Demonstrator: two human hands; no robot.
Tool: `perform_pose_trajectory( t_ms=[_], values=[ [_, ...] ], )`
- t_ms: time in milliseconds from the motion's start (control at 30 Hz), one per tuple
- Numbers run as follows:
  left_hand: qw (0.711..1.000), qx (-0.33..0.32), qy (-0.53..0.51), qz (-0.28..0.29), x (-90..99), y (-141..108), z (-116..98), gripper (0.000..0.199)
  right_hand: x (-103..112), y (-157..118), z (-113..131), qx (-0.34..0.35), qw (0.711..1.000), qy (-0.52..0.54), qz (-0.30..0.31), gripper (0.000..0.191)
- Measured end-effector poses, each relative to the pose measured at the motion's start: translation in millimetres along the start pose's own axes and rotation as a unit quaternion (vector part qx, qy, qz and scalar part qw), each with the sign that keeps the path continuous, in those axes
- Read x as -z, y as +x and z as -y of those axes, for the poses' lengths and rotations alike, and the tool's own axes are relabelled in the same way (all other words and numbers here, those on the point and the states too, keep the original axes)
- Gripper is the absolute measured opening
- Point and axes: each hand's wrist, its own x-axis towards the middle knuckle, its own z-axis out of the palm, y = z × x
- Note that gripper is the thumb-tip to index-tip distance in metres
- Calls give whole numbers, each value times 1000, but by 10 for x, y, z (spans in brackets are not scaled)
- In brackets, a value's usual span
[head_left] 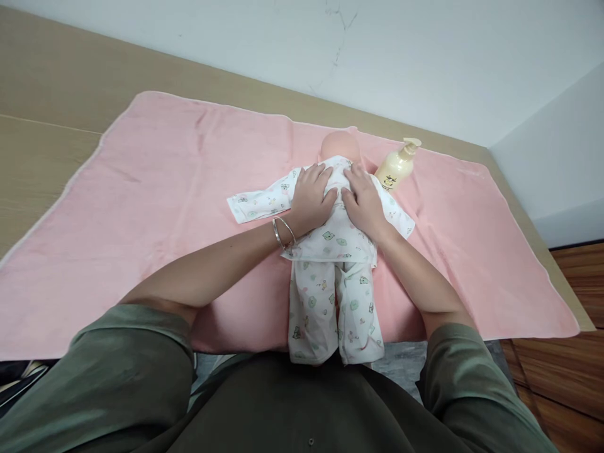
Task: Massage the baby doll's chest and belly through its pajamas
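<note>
A baby doll (340, 146) lies on a pink blanket (179, 170), its bald head toward the wall. It is dressed in a white printed long-sleeved top (330, 242) and matching trousers (314, 308); its face cannot be seen. My left hand (312, 196) rests flat on the upper left of the top, fingers stretched toward the head. On the upper right lies my right hand (363, 200), also flat with its fingers apart. Both thumbs point inward and leave a gap between them. The sleeves spread out to either side.
A cream pump bottle (396, 165) stands on the blanket, right of the doll's head. Under the blanket is a wooden table (51, 82), set against a white wall (425, 56). Brown wooden panelling (561, 365) shows at the lower right.
</note>
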Motion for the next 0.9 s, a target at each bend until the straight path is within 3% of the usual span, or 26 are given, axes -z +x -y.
perform_pose_trajectory(
  t_ms=[100,267,567,700,800,900],
  values=[
    [1000,2,1,5,5,3,-5,52,9,-1,3,0,1000,12,9,53],
    [1000,2,-5,5,7,6,-2,53,15,-34,22,15,998,10,-56,55],
    [1000,2,-11,-11,-21,-7,17,52,-46,10,31,27,995,-57,73,57],
    [999,-1,-46,-4,31,66,61,50,98,-110,258,10,990,-83,110,59],
    [995,31,-96,14,78,180,95,48,294,-202,386,35,987,-70,137,59],
    [989,78,-123,2,105,285,-3,51,544,-176,324,46,994,-53,88,58]
  ],
)
